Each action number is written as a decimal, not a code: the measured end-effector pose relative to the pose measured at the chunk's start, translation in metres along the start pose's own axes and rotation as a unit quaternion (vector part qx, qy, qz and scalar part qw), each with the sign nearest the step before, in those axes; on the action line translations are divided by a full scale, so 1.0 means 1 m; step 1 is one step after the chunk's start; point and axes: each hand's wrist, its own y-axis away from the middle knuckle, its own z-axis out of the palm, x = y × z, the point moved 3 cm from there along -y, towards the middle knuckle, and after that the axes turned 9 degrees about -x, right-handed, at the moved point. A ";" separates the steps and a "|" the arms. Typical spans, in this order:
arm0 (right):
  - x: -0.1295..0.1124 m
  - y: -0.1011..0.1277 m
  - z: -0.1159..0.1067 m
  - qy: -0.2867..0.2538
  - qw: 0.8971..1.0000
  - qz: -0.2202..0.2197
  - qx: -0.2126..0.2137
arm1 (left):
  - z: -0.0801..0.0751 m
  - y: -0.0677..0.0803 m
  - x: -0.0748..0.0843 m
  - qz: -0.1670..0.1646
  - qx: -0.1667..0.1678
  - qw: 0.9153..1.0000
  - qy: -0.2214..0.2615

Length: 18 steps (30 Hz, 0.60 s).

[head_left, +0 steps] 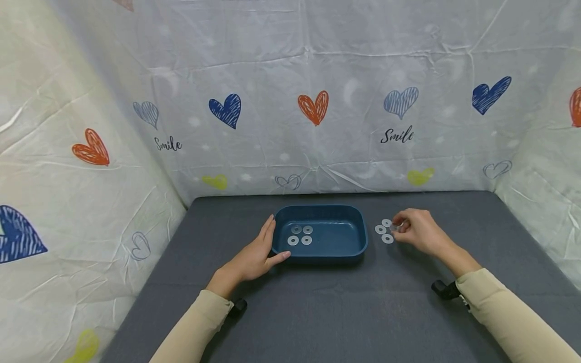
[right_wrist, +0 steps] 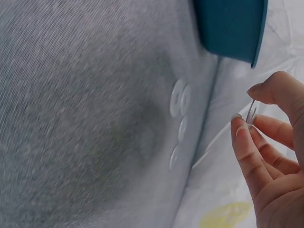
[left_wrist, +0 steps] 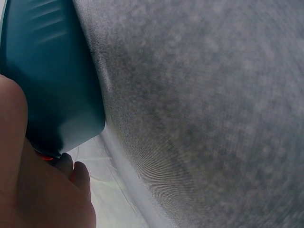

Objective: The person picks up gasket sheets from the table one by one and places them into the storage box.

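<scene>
Right of the dark-blue rectangular plastic-looking tray, right hand pinches one flat, round, silvery washer; tray lies leftward from the grip, long axis side to side; left hand, straight-fingered, touches its left end.

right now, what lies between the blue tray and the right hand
In the head view, several flat washers lie between the blue tray and the right hand.

The tray is teal, washers silvery, tabletop grey, backdrop white with coloured hearts.
</scene>
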 end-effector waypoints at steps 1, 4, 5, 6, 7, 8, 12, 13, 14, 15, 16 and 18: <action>-0.002 0.000 0.000 0.000 1.000 -0.002 0.001 | 0.000 0.000 0.000 -0.001 0.000 1.000 -0.001; -0.007 -0.002 0.001 0.004 1.000 -0.010 0.004 | 0.000 0.000 0.000 -0.002 0.000 1.000 -0.002; -0.010 -0.002 0.001 0.004 1.000 -0.012 0.005 | 0.000 0.000 0.000 -0.003 0.000 1.000 -0.003; -0.012 -0.003 0.002 0.004 1.000 -0.014 0.005 | 0.000 0.000 0.000 -0.003 -0.001 1.000 -0.002; -0.014 -0.003 0.002 0.003 1.000 -0.017 0.005 | 0.000 0.000 0.000 -0.004 -0.002 1.000 -0.002; -0.017 -0.004 0.002 0.003 1.000 -0.020 0.005 | 0.000 0.000 0.000 -0.005 -0.003 1.000 -0.002; -0.026 -0.008 0.005 0.001 0.999 -0.032 0.004 | 0.000 0.000 0.000 -0.006 -0.003 1.000 -0.001; -0.028 -0.009 0.006 0.000 0.999 -0.038 0.005 | 0.000 0.000 0.000 -0.006 -0.003 1.000 -0.002; -0.030 -0.010 0.006 -0.001 0.999 -0.040 0.006 | 0.000 0.000 0.000 -0.005 -0.002 1.000 -0.002; -0.032 -0.011 0.007 -0.002 0.999 -0.045 0.005 | 0.000 0.000 0.000 -0.004 -0.002 1.000 -0.002; -0.034 -0.012 0.008 -0.001 0.999 -0.048 0.006 | 0.000 0.000 0.000 -0.003 -0.001 1.000 -0.002; -0.037 -0.014 0.010 -0.003 0.998 -0.058 0.006 | 0.000 0.000 0.000 -0.003 -0.001 1.000 -0.001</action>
